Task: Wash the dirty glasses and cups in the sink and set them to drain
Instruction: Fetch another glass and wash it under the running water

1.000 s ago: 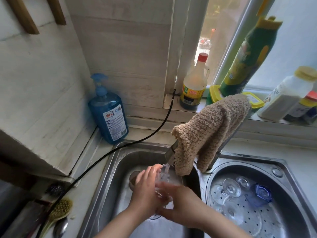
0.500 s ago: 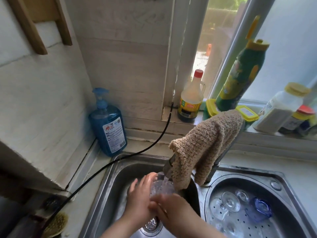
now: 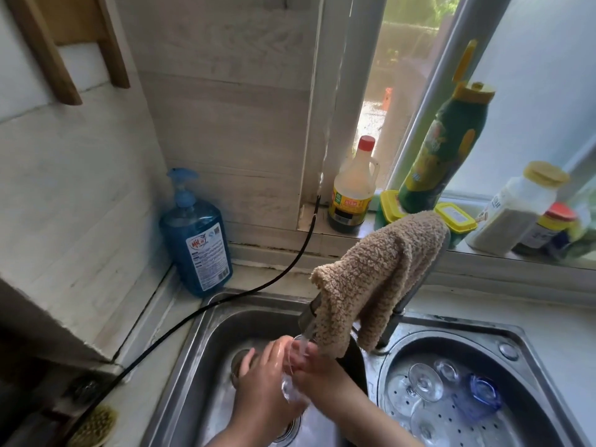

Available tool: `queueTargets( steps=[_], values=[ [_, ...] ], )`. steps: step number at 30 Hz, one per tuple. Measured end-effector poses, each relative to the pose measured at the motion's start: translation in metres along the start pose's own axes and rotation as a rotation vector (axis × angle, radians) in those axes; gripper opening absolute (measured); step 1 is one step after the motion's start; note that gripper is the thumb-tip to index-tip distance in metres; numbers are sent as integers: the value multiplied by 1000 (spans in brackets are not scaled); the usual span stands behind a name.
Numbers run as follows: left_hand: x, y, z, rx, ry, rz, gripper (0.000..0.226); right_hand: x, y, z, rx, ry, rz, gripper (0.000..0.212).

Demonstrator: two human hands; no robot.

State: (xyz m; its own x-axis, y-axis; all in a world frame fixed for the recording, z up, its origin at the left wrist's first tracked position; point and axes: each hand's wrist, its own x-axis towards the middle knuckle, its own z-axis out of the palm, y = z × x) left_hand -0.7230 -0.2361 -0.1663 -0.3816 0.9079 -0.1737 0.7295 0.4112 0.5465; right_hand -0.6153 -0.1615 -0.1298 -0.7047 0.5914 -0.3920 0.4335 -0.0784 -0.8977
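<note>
Under the faucet (image 3: 308, 321) in the left basin (image 3: 206, 343), at 6 o'clock of the view: both hands are gripping a clear glass (image 3: 292, 379), water running onto it. Left hand (image 3: 267, 379) is wrapping the glass from 9 o'clock, fingers curled round it; right hand (image 3: 317, 372) is holding it from 3 o'clock, fingers at the rim. A tan cloth (image 3: 371, 279) is hanging over the faucet. Right basin (image 3: 516, 353), at 4 o'clock: clear stemmed glasses (image 3: 425, 382) and a blue glass (image 3: 483, 395) are lying on a perforated tray (image 3: 461, 424). A blue soap bottle (image 3: 196, 240) is sitting at 10 o'clock of the sink.
</note>
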Motion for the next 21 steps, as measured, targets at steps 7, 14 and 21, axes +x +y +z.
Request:
queueTargets(
  steps=[7, 14, 21],
  values=[
    [-2, -14, 10, -90, 138, 66, 88, -11, 8, -6, -596, 35, -357, 36],
    [-8, -15, -5, -679, -135, -46, 87, -12, 17, -33, -771, -39, -627, 49],
    [-13, 35, 13, -732, 414, -256, 44, -2, 1, -2, -736, 150, -303, 67]
  ],
)
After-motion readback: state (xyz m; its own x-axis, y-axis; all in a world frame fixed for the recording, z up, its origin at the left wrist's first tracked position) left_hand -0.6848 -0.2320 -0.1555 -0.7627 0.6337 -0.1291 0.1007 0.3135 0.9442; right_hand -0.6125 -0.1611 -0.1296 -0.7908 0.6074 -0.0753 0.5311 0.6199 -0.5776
